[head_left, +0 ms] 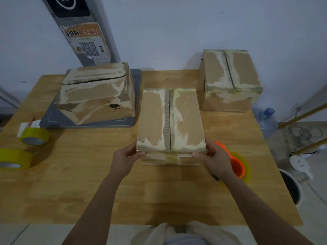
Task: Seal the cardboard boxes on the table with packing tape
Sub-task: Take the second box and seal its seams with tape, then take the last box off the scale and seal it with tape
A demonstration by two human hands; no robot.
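Both hands hold the near end of the middle cardboard box [169,121]: the left hand [126,159] curls its fingers round the near left corner, thumb on the top edge, and the right hand [215,159] grips the near right corner the same way. That box stands on the wooden table [88,191] with its two top flaps closed, the seam between them running away from the person, with torn paper and old tape residue on both flaps. Just right of the box, partly hidden behind the right hand, lies an orange tape dispenser [237,165] carrying a roll of yellowish tape. Well to the left of the box, near the table's left edge, lie two rolls of yellow packing tape, the nearer roll [15,159] and the farther roll [34,136], with a small white object just behind the farther one. Beyond the box to the left, a larger battered carton [96,96], printed UN 3481, sits on a grey tray [136,96]. Beyond the box to the right stands a third cardboard box [230,80] against the wall, flaps shut. Right of the table, a clear water jug [268,121] stands on the floor.
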